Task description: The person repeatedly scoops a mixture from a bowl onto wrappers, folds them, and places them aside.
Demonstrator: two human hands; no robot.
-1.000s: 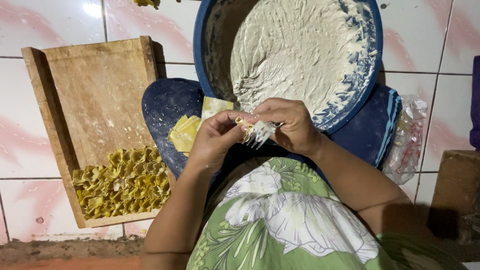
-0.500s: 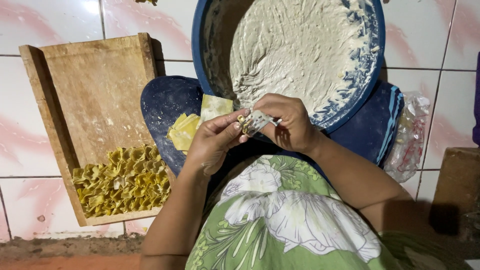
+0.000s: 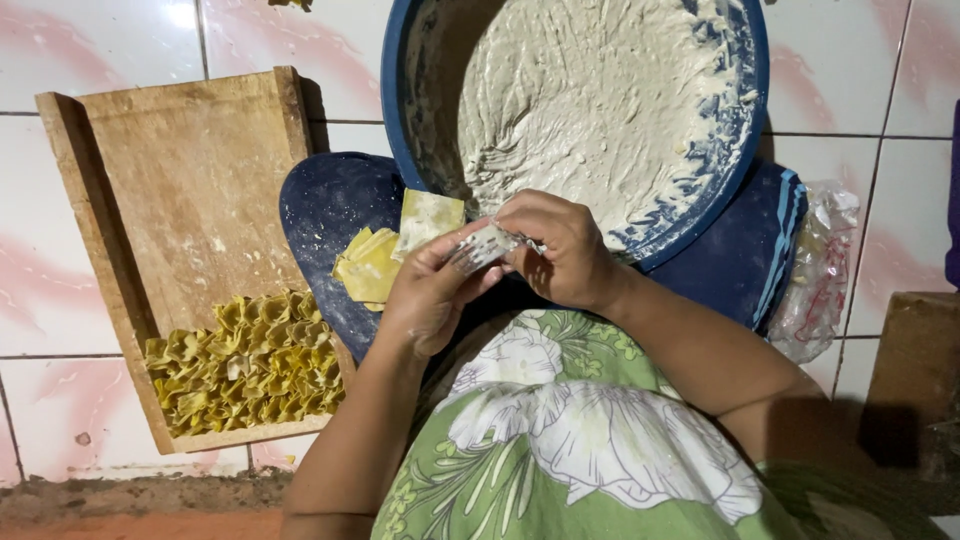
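Wrapper [image 3: 483,246] now folded flatter, both hands pinching.

**Count of items in view**

Hands — two: left hand [image 3: 430,300], right hand [image 3: 565,250]. One blue bowl [image 3: 405,120] of pale filling. One wooden tray [image 3: 180,190]. One blue lid [image 3: 325,215]. One plastic bag [image 3: 820,270]. Folded dumplings [image 3: 245,365] — dozens, too many to count. Loose wrappers [image 3: 385,255]: a small stack.

Hard light falls from above the blue bowl [image 3: 575,130], throwing a white glare spot on the glossy tiles [image 3: 180,15] left of it. The wooden tray [image 3: 190,200] casts soft shadow. Below the bowl, corners go dim; the moving fingers [image 3: 480,250] blur slightly.
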